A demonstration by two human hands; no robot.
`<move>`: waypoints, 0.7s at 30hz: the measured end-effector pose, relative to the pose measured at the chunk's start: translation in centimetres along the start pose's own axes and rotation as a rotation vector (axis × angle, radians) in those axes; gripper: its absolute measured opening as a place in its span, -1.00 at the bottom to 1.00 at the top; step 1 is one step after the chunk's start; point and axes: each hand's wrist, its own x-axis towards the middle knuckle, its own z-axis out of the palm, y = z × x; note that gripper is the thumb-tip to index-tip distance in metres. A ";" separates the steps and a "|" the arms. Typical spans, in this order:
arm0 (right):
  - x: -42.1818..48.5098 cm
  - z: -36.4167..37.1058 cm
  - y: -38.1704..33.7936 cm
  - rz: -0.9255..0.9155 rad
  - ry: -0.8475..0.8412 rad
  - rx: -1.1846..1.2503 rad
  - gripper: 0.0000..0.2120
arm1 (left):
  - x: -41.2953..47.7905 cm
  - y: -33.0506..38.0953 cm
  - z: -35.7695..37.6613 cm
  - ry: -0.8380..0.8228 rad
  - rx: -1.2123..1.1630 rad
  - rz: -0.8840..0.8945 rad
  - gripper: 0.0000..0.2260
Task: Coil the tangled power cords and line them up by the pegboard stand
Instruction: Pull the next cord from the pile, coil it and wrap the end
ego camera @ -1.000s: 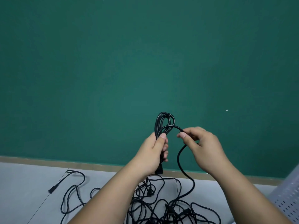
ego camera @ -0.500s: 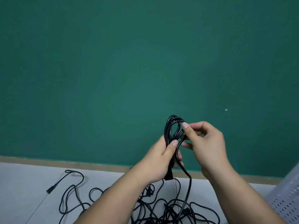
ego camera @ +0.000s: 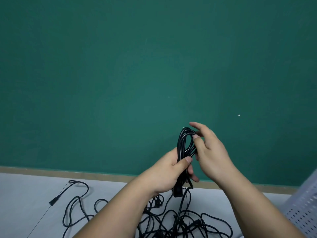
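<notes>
My left hand (ego camera: 169, 175) grips a partly coiled black power cord (ego camera: 183, 143) upright, its loops rising above the fist and its plug (ego camera: 177, 192) hanging below. My right hand (ego camera: 208, 152) is at the top right of the loops, thumb and fingers pressing a strand onto the coil. The cord's loose tail drops from the coil into a tangled pile of black cords (ego camera: 180, 224) on the grey floor, partly hidden by my forearms. One cord end with a plug (ego camera: 53, 201) trails off to the left.
A green wall (ego camera: 137, 74) with a tan baseboard (ego camera: 68, 174) stands right ahead. The white perforated pegboard stand (ego camera: 303, 208) shows at the right edge. Grey floor (ego camera: 22, 203) lies open to the left of the tangle.
My right hand brought another loop of cord up onto the coil and now presses it at the top. Both hands drifted slightly right. The loose tail has shortened.
</notes>
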 end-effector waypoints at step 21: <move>0.2 -0.8 0.1 -0.034 -0.161 0.246 -0.76 | -1.2 1.7 -0.6 -0.138 -0.131 -0.054 -0.83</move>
